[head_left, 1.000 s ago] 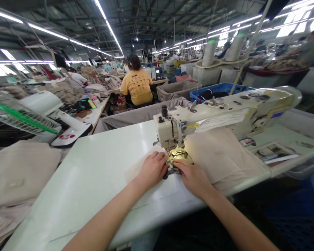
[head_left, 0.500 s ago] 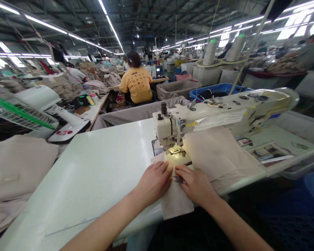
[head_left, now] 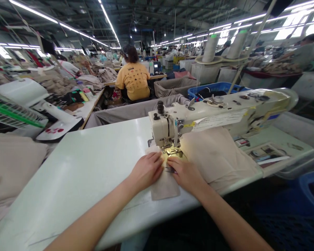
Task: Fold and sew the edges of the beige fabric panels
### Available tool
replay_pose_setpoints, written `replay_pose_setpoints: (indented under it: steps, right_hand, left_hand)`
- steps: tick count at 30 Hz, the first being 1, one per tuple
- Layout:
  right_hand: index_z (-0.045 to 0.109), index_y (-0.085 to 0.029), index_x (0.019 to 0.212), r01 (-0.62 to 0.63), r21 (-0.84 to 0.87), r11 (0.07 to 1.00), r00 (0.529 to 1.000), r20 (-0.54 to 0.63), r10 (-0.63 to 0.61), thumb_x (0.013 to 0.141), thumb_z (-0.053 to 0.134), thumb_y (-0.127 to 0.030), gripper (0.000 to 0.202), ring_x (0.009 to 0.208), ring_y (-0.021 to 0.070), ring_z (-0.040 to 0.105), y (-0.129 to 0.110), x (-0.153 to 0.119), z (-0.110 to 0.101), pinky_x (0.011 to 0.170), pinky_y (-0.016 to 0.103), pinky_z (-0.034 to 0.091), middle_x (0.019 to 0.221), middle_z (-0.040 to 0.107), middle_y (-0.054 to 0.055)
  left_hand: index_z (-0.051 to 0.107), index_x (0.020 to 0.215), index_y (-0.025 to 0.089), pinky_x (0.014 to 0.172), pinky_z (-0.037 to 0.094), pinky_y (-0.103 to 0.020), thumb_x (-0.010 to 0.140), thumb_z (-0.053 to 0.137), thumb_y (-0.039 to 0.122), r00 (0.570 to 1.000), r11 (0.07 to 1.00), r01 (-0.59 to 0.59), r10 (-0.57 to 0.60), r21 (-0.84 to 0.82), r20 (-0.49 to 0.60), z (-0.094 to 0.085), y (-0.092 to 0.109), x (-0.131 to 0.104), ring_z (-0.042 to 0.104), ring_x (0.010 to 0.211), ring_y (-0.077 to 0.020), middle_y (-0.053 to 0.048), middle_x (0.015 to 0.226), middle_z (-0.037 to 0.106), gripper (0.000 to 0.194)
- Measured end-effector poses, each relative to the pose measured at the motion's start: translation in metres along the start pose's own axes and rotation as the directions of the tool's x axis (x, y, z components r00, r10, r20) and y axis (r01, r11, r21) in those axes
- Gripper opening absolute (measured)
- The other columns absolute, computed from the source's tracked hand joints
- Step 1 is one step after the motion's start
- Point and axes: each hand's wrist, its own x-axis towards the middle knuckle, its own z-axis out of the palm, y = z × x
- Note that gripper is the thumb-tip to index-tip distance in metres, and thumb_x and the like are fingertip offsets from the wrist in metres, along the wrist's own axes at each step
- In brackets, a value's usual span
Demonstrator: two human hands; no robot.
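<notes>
A narrow strip of beige fabric (head_left: 166,186) lies under the head of the sewing machine (head_left: 162,129), its near end towards the table's front edge. My left hand (head_left: 148,169) rests on the strip's left side, fingers stretched forward and lying flat just before the presser foot. On the other side, my right hand (head_left: 185,174) presses its fingertips on the cloth near the lit metal plate (head_left: 174,152). Tucked in that hand is a small pair of thread snips (head_left: 170,169), blades pointing left; its handle is mostly hidden by the fingers.
A larger beige fabric piece (head_left: 214,153) lies right of the needle area. Folded fabric (head_left: 13,167) is piled at the left, by a white fan (head_left: 23,94). Thread cones (head_left: 209,48) stand behind the machine. A co-worker in a yellow shirt (head_left: 133,80) sits ahead, facing away.
The fabric strip has moved forward under the machine head, and both hands have gone forward with it. Its near end now lies farther from me. The view has shifted slightly.
</notes>
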Motion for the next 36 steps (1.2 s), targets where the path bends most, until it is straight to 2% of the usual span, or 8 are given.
replay_pose_setpoints:
  steps: [3, 6, 11, 15, 19, 26, 29, 36]
  right_hand:
    - [0.068, -0.022, 0.116, -0.017, -0.004, 1.0, 1.0, -0.006, 0.017, 0.09, 0.056, -0.013, 0.03, 0.102, 0.0206, 0.069, 0.001, 0.01, -0.002, 0.085, 0.03, 0.053, 0.135, 0.064, 0.004]
    - [0.069, -0.023, 0.112, -0.048, 0.007, 0.999, 0.999, -0.023, 0.048, 0.09, 0.057, -0.014, 0.026, 0.096, 0.0197, 0.07, 0.002, 0.008, -0.003, 0.081, 0.029, 0.053, 0.13, 0.066, 0.003]
    - [0.07, -0.022, 0.103, -0.116, 0.036, 0.993, 0.983, -0.136, 0.12, 0.087, 0.059, -0.01, 0.023, 0.093, 0.0193, 0.069, 0.0, -0.015, 0.003, 0.077, 0.027, 0.052, 0.115, 0.07, 0.005]
    - [0.069, -0.021, 0.103, -0.103, 0.017, 0.995, 0.978, -0.178, 0.104, 0.084, 0.06, -0.008, 0.024, 0.086, 0.019, 0.069, -0.002, -0.031, 0.011, 0.072, 0.026, 0.052, 0.109, 0.069, 0.006]
    - [0.069, -0.022, 0.102, -0.087, 0.022, 0.996, 0.969, -0.232, 0.09, 0.084, 0.06, -0.009, 0.024, 0.081, 0.0182, 0.068, 0.001, -0.034, 0.017, 0.07, 0.026, 0.051, 0.105, 0.068, 0.006]
    - [0.067, -0.022, 0.094, -0.072, 0.206, 0.976, 0.92, -0.364, 0.145, 0.092, 0.052, -0.02, 0.015, 0.077, 0.0188, 0.065, 0.011, -0.034, 0.022, 0.069, 0.028, 0.05, 0.084, 0.066, 0.004]
    - [0.066, -0.021, 0.093, -0.079, 0.262, 0.962, 0.911, -0.372, 0.177, 0.094, 0.049, -0.023, 0.017, 0.075, 0.019, 0.065, 0.012, -0.033, 0.022, 0.069, 0.028, 0.05, 0.081, 0.066, 0.004]
    - [0.067, -0.022, 0.093, -0.118, 0.261, 0.958, 0.925, -0.321, 0.202, 0.092, 0.049, -0.021, 0.018, 0.077, 0.0198, 0.065, 0.011, -0.032, 0.024, 0.069, 0.029, 0.05, 0.082, 0.068, 0.004]
  left_hand:
    - [0.067, 0.109, 0.017, 0.093, 0.056, -0.043, 0.097, 0.05, 0.023, 1.0, 1.0, -0.014, 0.014, -0.011, -0.01, -0.002, -0.01, 0.009, 0.062, 0.112, -0.0267, -0.014, 0.124, 0.065, 0.022]
    - [0.066, 0.11, 0.017, 0.094, 0.056, -0.043, 0.097, 0.049, 0.022, 1.0, 1.0, -0.005, 0.005, -0.017, -0.005, -0.003, -0.014, 0.013, 0.064, 0.109, -0.0257, -0.013, 0.12, 0.066, 0.022]
    - [0.063, 0.117, 0.014, 0.1, 0.053, -0.044, 0.094, 0.052, 0.016, 0.999, 0.999, 0.044, -0.044, 0.005, -0.001, -0.002, -0.003, 0.006, 0.061, 0.117, -0.0272, -0.015, 0.127, 0.064, 0.025]
    - [0.063, 0.117, 0.015, 0.101, 0.054, -0.044, 0.095, 0.05, 0.015, 0.999, 0.999, 0.038, -0.039, -0.018, -0.017, 0.003, 0.003, -0.003, 0.061, 0.12, -0.0267, -0.014, 0.13, 0.064, 0.025]
    - [0.062, 0.121, 0.014, 0.1, 0.054, -0.044, 0.097, 0.049, 0.018, 0.999, 0.999, 0.03, -0.031, -0.029, -0.022, 0.007, 0.003, -0.006, 0.059, 0.123, -0.0277, -0.015, 0.132, 0.063, 0.027]
    - [0.058, 0.13, 0.015, 0.104, 0.051, -0.047, 0.1, 0.046, 0.021, 1.0, 1.0, 0.001, -0.001, -0.03, -0.007, 0.008, 0.0, -0.008, 0.055, 0.128, -0.0283, -0.014, 0.14, 0.058, 0.033]
    - [0.058, 0.131, 0.015, 0.105, 0.051, -0.047, 0.099, 0.047, 0.02, 1.0, 0.999, 0.0, 0.0, -0.04, 0.004, 0.009, -0.001, -0.008, 0.054, 0.128, -0.0285, -0.014, 0.139, 0.059, 0.034]
    - [0.057, 0.131, 0.017, 0.106, 0.05, -0.046, 0.098, 0.047, 0.018, 1.0, 0.999, -0.002, 0.001, -0.049, -0.014, 0.009, -0.004, -0.008, 0.054, 0.129, -0.0273, -0.013, 0.14, 0.059, 0.034]
